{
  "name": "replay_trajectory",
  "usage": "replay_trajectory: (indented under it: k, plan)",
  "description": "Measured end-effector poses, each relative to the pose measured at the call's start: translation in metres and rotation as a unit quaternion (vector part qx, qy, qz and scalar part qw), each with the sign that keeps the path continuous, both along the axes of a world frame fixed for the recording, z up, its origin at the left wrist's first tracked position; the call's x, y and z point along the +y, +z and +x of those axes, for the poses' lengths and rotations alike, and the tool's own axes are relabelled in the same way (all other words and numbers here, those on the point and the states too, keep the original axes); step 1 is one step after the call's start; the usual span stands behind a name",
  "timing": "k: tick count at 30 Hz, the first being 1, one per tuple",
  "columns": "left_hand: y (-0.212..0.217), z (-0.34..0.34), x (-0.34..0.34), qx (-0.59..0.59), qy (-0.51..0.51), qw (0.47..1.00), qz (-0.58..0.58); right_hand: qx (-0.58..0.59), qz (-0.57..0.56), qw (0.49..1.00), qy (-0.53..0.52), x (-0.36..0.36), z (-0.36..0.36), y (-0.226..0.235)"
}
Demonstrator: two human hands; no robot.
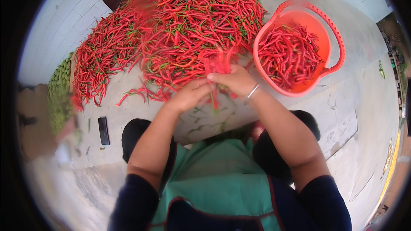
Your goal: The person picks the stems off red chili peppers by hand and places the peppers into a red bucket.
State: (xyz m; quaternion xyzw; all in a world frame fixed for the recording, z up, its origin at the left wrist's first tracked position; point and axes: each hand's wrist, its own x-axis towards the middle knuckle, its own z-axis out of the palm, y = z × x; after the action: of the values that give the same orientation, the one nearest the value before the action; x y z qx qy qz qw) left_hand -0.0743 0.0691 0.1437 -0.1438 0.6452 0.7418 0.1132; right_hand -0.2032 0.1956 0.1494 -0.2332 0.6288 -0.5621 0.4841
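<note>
Centre of frame: my right grip is clasped round a small bunch of slender, motion-blurred red chilies; my left grip is curled narrow just beside it, and I cannot tell whether it pinches anything. Broad heap of long red chilies with green stems across the upper middle, on the pale grey floor. Upper right, a round coral-red plastic basket, partly filled with red chilies.
</note>
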Motion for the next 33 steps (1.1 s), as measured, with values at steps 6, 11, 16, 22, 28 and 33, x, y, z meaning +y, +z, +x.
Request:
replay_trajectory:
  k: [6,11,16,22,28,33]
  plan:
    - [0.006,0.018,-0.019,-0.014,-0.113,0.992,-0.062,-0.030,-0.060,0.996,-0.059,-0.007,0.011,0.010]
    - [-0.015,0.021,-0.019,0.025,-0.095,0.984,-0.151,-0.039,-0.101,0.990,-0.091,-0.011,0.006,0.006]
    - [-0.013,0.020,-0.014,0.006,0.023,1.000,0.006,0.013,-0.056,0.989,-0.138,-0.011,0.000,0.008]
    - [-0.007,0.012,-0.005,0.002,0.006,0.978,0.207,-0.073,-0.106,0.990,-0.059,-0.005,-0.004,0.002]
    - [-0.007,0.013,-0.007,0.009,-0.051,0.976,0.209,-0.111,-0.096,0.985,0.095,0.005,-0.002,0.009]
    - [0.004,0.013,-0.001,-0.037,0.016,0.975,0.218,-0.039,-0.076,0.995,0.054,0.003,0.003,0.013]
